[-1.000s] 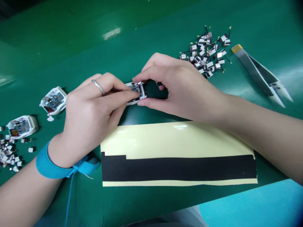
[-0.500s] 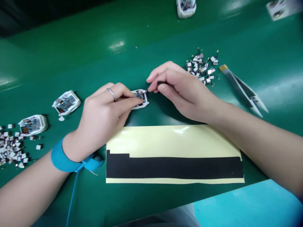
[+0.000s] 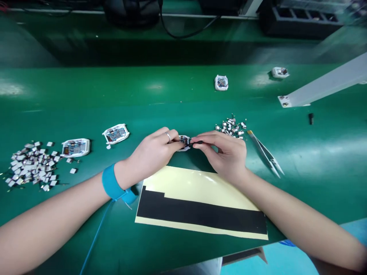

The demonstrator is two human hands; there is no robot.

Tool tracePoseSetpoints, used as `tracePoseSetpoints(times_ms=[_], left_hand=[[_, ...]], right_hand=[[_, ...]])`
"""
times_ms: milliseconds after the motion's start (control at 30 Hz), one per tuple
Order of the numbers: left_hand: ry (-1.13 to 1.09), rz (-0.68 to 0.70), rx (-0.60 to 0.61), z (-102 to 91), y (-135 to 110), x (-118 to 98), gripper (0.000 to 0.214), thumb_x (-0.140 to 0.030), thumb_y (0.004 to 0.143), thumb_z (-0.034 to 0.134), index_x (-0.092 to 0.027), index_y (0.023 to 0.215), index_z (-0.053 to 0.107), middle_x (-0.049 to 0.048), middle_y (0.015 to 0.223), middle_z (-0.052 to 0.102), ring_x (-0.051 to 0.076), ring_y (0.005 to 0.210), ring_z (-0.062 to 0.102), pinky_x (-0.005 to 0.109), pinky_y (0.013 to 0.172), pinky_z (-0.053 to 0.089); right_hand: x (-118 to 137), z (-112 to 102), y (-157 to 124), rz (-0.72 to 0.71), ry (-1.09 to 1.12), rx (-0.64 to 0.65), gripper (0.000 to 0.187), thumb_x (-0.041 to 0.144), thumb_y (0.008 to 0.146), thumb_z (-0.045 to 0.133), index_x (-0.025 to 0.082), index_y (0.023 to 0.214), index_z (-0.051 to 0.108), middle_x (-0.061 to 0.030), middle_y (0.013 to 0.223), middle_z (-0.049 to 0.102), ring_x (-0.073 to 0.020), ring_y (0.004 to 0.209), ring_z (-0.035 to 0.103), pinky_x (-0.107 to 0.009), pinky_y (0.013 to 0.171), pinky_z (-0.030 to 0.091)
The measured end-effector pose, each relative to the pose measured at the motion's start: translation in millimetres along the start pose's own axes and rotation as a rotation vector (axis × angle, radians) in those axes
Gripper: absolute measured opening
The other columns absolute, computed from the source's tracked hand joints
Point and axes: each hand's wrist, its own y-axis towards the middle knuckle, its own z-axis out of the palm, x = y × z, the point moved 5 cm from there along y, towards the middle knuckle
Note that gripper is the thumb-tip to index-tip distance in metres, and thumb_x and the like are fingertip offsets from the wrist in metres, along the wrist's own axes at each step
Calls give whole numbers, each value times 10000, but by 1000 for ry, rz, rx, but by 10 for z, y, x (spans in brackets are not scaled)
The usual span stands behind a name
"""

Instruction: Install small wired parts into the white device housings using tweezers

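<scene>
My left hand (image 3: 156,149), with a ring and a blue wrist strap (image 3: 111,183), pinches a small white device case (image 3: 184,148) with an exposed circuit board; the fingers cover its left part. At the case's right edge, my right hand (image 3: 225,152) grips a small black piece (image 3: 197,142) between thumb and fingers. Its exact kind is too small to make out. Below both hands lies a yellow backing sheet (image 3: 177,179) bearing a wide black strip (image 3: 200,210); my right forearm crosses over its right end.
Left of my hands are two more open cases (image 3: 116,133) and a pile of small silvery parts (image 3: 34,166). Beyond my right hand sit another pile of small parts (image 3: 229,126) and tweezers (image 3: 265,154). Further back are two cases (image 3: 221,83) and a white metal bracket (image 3: 323,82).
The view has tilted up, showing more of the bench's back. My right hand has come down to the case with the black piece, from just apart. The left hand still holds the case.
</scene>
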Motion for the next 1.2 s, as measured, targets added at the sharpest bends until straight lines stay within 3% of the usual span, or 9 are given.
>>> tracePoseSetpoints(times_ms=[367,600,800,1067,1200], left_hand=[[18,17,-19,5,-13,-14,210,-117,840,426,-145,817,632,50,802,585,138,712,504,240,647,462],[-37,-47,-64,-22,-5,0,166,-150,835,463,-172,827,627,17,809,643,189,908,538,305,751,468],[-164,-99,-68,9,-25,13,187,-111,844,435,-141,979,561,33,912,651,137,854,599,259,789,488],[-178,-231,-46,18,-48,53,111,-125,835,455,-144,908,537,46,887,659,158,781,627,248,646,506],[-172,-208,-77,2,-51,66,87,-135,836,457,-146,862,540,41,827,666,161,770,630,251,653,505]], right_hand=[[103,62,-39,-176,-169,-35,180,83,736,579,228,841,599,-41,761,682,-135,658,639,-243,555,540],[163,82,-53,-197,-218,-72,166,84,723,592,216,823,596,-38,717,673,-126,601,631,-214,494,523],[132,112,-26,-153,-189,-59,216,85,730,570,264,849,592,-9,698,660,-143,571,621,-251,475,515],[70,142,10,-91,-157,-5,187,73,737,544,240,808,592,-17,656,637,-135,537,588,-240,449,479],[45,161,36,-75,-136,25,161,89,738,537,231,796,587,-21,635,617,-131,503,555,-243,439,464]])
